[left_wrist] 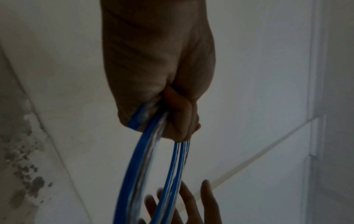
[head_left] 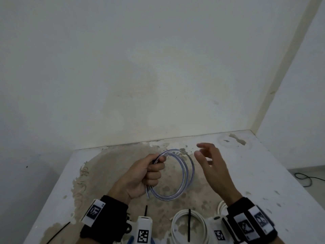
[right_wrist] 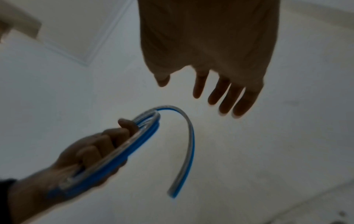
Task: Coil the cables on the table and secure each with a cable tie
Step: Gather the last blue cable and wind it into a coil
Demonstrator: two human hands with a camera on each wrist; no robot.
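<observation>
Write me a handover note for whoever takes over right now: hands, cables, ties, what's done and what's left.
Left hand: grips the clear blue-striped cable, coiled in loops above the table; no tie on it; one end springs free in the right wrist view.
Right hand: open, holds nothing, beside the coil.
Done: white coil at the near edge, with a black tie across it.
Spare black tie lies near left.
Left: tie the held coil.

I am seeing my left hand (head_left: 140, 175) covering the stretch of clear blue-striped cable (head_left: 186, 173) running through its grip. Below that grip, the head view's bottom edge is cutting off a white cable coil (head_left: 177, 224), and my right wrist is hiding another.
</observation>
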